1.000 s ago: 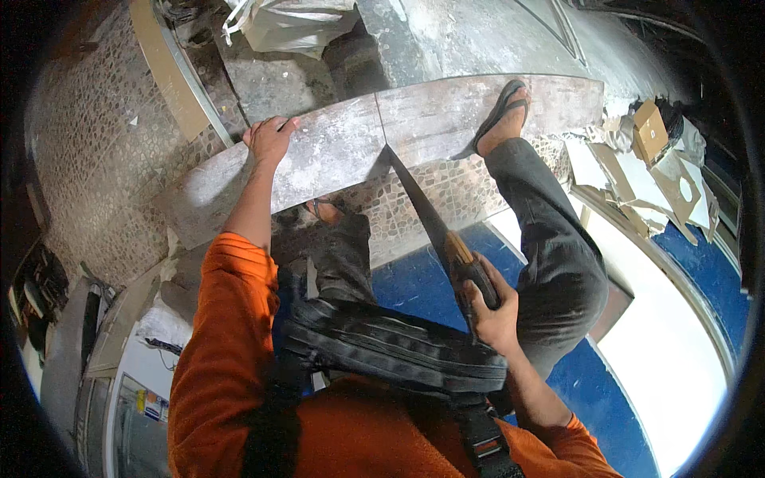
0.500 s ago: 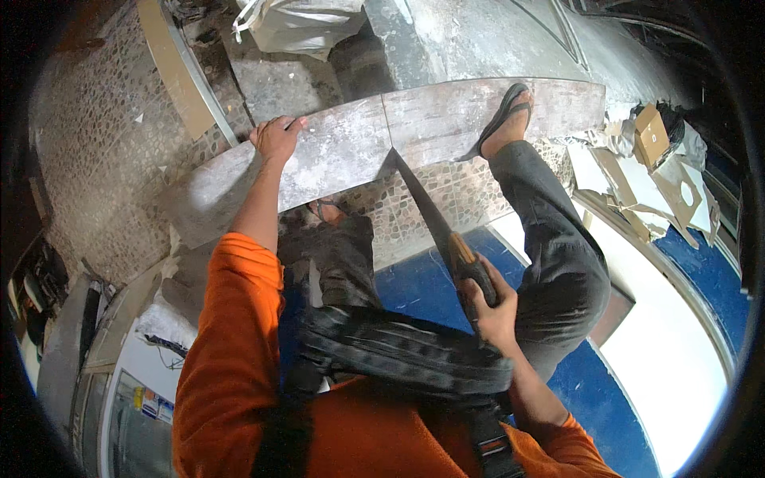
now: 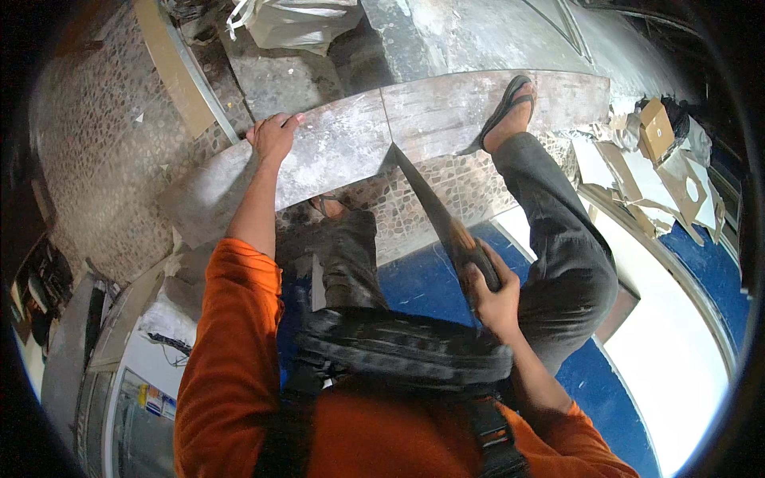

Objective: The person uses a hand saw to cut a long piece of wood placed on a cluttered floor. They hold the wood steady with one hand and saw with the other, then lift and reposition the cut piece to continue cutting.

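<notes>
Board (image 3: pixel 335 151): grey-brown, mottled with white dusty patches; 1 dark line across it at the saw. Saw (image 3: pixel 434 211): dark grey blade, brown and black handle. Sleeves (image 3: pixel 231 342): bright orange. Trousers (image 3: pixel 550 239): dark grey. Sandal (image 3: pixel 504 107): black. Chest strap (image 3: pixel 402 350): black. Floor (image 3: pixel 103 159): beige-grey pebble mosaic. Lower floor (image 3: pixel 422 283): deep blue, beside a white curved panel (image 3: pixel 669 350). Cardboard scraps (image 3: pixel 657 127): tan and pale grey. Bag (image 3: pixel 299 24): off-white.
</notes>
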Motion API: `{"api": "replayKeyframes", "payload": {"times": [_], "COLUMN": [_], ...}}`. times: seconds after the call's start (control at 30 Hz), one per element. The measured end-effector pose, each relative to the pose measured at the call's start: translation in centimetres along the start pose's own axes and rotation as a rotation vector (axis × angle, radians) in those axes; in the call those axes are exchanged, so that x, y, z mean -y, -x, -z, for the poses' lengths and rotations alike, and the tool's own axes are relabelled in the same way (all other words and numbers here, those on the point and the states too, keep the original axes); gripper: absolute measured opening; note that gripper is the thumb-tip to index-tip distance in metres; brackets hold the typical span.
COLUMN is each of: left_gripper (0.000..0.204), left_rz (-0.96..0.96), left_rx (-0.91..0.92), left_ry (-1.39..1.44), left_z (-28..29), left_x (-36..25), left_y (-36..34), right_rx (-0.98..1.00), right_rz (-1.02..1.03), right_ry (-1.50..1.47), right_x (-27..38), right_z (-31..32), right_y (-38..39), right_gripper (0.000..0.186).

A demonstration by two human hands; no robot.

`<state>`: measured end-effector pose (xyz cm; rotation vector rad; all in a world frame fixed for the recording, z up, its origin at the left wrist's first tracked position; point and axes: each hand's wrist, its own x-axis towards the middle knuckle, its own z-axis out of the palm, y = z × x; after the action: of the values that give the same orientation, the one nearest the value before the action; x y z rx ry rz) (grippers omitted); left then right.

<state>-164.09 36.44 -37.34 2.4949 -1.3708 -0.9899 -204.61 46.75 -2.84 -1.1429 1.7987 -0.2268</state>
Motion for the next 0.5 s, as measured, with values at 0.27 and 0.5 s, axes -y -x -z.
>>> {"api": "replayKeyframes", "payload": {"times": [0.27, 0.5], "left_gripper": [0.061, 0.037], "left_rz": [-0.02, -0.24], "left_rx": [0.04, 0.007], "left_ry": [0.172, 0.323], "left_z": [0.3, 2.5], "left_x": [1.7, 2.8], "left_y": [0.8, 3.9], "right_rx": [0.047, 0.047], "right_rz": [0.163, 0.085], "right_ry": [0.237, 0.204], "right_x": [2.9, 0.2], "right_z": [-7.3, -2.0], "right_y": [-13.7, -2.2], "right_gripper": [0.048, 0.047]}}
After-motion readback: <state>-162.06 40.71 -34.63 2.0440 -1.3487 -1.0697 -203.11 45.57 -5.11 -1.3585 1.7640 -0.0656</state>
